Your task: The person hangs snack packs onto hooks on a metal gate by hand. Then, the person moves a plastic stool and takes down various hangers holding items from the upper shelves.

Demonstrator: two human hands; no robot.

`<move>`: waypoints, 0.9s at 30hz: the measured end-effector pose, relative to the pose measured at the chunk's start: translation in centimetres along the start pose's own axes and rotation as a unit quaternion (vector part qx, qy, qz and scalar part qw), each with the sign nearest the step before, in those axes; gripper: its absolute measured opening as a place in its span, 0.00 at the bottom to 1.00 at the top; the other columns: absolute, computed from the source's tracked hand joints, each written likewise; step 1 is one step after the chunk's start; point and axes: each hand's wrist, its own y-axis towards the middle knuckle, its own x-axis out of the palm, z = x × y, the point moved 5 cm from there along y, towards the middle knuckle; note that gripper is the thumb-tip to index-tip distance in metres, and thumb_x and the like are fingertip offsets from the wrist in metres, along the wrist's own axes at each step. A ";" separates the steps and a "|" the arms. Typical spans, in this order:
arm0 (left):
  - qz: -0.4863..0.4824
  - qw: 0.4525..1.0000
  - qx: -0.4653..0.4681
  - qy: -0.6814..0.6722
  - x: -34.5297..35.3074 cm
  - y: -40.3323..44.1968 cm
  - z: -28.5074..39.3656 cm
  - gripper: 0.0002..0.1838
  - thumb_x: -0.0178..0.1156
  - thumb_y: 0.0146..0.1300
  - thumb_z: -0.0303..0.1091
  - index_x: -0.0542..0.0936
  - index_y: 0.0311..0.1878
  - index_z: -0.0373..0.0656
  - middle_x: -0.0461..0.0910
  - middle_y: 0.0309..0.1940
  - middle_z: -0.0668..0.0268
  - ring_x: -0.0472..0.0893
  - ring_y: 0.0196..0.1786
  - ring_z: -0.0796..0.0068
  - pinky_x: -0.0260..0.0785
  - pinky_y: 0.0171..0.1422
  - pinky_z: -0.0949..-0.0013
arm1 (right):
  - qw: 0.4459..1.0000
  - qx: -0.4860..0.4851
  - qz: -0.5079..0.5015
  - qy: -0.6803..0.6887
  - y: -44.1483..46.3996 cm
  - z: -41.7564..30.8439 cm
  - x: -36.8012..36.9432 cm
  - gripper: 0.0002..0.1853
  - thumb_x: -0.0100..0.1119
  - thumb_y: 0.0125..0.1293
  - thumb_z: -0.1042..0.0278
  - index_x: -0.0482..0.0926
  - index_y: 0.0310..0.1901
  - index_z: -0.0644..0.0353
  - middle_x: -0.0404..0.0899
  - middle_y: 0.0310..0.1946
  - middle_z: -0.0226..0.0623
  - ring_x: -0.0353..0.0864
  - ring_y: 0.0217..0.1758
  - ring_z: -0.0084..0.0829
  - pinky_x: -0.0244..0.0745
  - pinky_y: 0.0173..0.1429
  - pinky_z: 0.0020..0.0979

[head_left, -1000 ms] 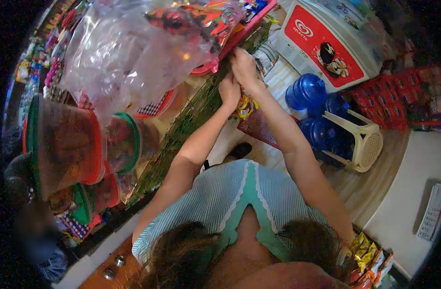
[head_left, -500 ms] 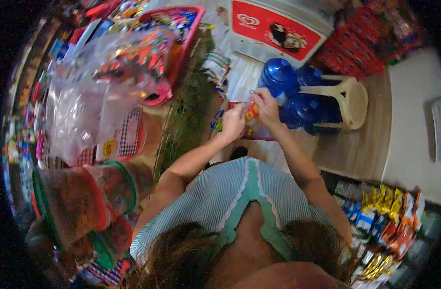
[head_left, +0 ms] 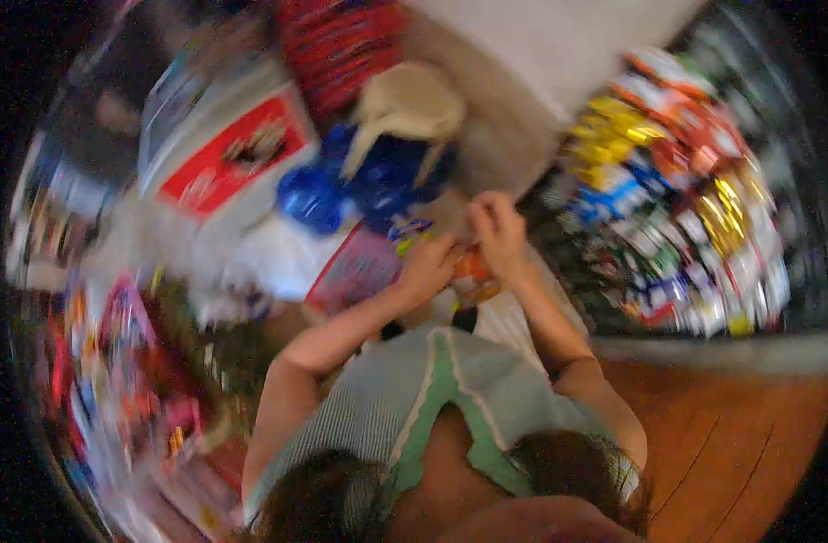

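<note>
An orange packet (head_left: 473, 271) hangs between my two hands in front of my chest. My left hand (head_left: 429, 264) is closed at its left side, and my right hand (head_left: 500, 233) is closed at its upper right, with the fingers bent. Small colourful packets (head_left: 409, 231) show just above my left hand. To its left lies a red-edged, pinkish flat item (head_left: 360, 267). Motion blur hides the exact fingertip contact.
Blue water bottles (head_left: 310, 195) and a cream stool (head_left: 412, 101) are ahead. A white chest with a red panel (head_left: 237, 154) stands at upper left. Many snack packets (head_left: 649, 213) hang at right. Blurred goods (head_left: 152, 380) lie at lower left above the floor.
The view has swung right, bringing the hanging packets and orange-brown surface further into view. Both hands have come away from the green-covered edge at left, with the orange packet between them.
</note>
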 end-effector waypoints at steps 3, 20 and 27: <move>-0.093 0.988 0.095 -0.079 0.9 4.2 8.4 0.12 0.53 0.57 0.35 0.78 0.40 0.40 0.79 0.34 0.53 0.79 0.37 0.57 0.70 0.41 0.62 | 0.996 -0.024 0.084 -0.028 0.7 -0.4 -7.5 0.06 0.52 0.61 0.69 0.71 0.36 0.61 0.73 0.23 0.45 0.76 0.25 0.41 0.70 0.29 0.34; -0.453 0.758 0.332 -0.330 20.4 16.2 47.7 0.09 0.55 0.56 0.31 0.80 0.35 0.35 0.79 0.30 0.66 0.74 0.35 0.79 0.66 0.42 0.73 | 0.809 -0.087 0.363 -0.454 -0.2 -13.1 -49.8 0.06 0.53 0.62 0.70 0.72 0.32 0.64 0.70 0.16 0.27 0.65 0.19 0.14 0.61 0.21 0.20; -0.530 0.711 0.297 -0.354 29.8 14.2 55.2 0.09 0.57 0.56 0.30 0.79 0.34 0.33 0.79 0.29 0.64 0.74 0.32 0.79 0.66 0.39 0.74 | 0.750 0.004 0.401 -0.526 -5.6 -12.3 -59.2 0.08 0.53 0.58 0.68 0.73 0.32 0.66 0.75 0.19 0.47 0.76 0.21 0.33 0.69 0.28 0.31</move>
